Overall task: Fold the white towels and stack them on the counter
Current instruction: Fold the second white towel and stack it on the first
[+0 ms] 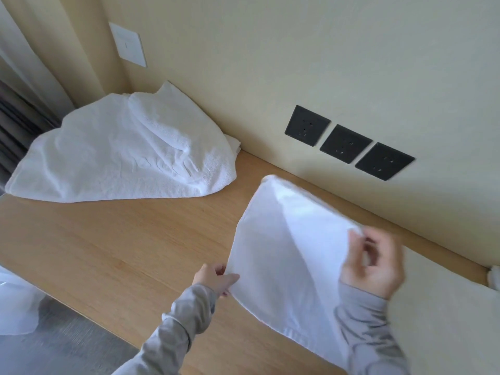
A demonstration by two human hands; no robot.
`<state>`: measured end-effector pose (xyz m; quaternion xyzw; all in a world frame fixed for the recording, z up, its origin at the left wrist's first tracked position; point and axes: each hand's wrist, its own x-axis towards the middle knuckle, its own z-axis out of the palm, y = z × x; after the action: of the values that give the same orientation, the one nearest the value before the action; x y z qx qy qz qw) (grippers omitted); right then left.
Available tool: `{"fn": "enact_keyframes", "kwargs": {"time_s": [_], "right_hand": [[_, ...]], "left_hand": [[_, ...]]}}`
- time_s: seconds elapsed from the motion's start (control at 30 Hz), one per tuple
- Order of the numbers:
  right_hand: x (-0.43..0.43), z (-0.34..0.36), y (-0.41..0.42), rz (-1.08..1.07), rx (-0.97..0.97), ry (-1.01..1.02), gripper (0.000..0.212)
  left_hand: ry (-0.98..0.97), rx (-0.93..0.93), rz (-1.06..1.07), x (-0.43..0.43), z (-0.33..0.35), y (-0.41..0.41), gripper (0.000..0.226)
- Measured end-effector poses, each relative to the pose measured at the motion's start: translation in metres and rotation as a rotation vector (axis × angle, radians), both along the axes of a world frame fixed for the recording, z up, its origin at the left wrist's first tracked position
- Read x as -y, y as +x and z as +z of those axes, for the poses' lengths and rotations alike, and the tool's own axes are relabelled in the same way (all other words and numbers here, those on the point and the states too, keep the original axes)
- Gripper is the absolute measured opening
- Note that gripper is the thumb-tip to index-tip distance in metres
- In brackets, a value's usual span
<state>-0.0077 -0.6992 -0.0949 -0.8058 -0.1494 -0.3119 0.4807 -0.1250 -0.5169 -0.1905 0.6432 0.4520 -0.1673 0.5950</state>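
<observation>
Left hand (pixel 216 278) and right hand (pixel 372 262) are pinching towel (pixel 284 255) edges; loose grip risks layers sliding, fold going crooked.

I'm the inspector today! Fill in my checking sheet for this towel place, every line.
Surface: wooden counter, running along the wall.
Job's things: one white towel held between both hands; a crumpled towel pile in the corner.
Clutter: small white thing at the right edge, unclear what.
Hands: left hand grips the towel's near corner; right hand pinches its right corner.
Cables: nothing seen.
Surroundings: three black sockets, a wall switch, a curtain.
</observation>
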Motion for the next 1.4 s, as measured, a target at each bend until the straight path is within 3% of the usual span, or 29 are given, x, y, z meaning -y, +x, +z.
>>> {"fn": "enact_keyframes", "kwargs": {"time_s": [0.1, 0.23, 0.37, 0.8, 1.0, 1.2, 1.4], "right_hand": [[-0.006, 0.001, -0.018, 0.127, 0.056, -0.081, 0.008], [-0.028, -0.046, -0.061, 0.358, -0.141, -0.27, 0.01], [-0.031, -0.068, -0.071, 0.387, -0.238, -0.299, 0.004], [-0.039, -0.061, -0.073, 0.368, -0.198, -0.262, 0.008], [-0.04, -0.059, -0.077, 0.421, -0.233, -0.308, 0.022], [-0.038, -0.061, -0.08, 0.438, -0.268, -0.309, 0.012], [-0.039, -0.06, -0.075, 0.478, -0.439, -0.216, 0.013]], "left_hand": [[-0.198, 0.234, 0.106, 0.008, 0.023, 0.001, 0.002], [-0.318, 0.381, 0.147, 0.027, 0.044, 0.008, 0.016], [-0.227, 0.364, 0.155, 0.029, 0.046, 0.007, 0.019], [-0.029, 0.359, 0.062, 0.026, 0.051, 0.005, 0.017], [-0.265, 0.378, 0.198, 0.023, 0.052, 0.004, 0.027], [-0.202, 0.406, 0.086, 0.023, 0.046, -0.004, 0.011], [-0.304, 0.441, 0.068, 0.019, 0.043, -0.011, 0.02]]}}
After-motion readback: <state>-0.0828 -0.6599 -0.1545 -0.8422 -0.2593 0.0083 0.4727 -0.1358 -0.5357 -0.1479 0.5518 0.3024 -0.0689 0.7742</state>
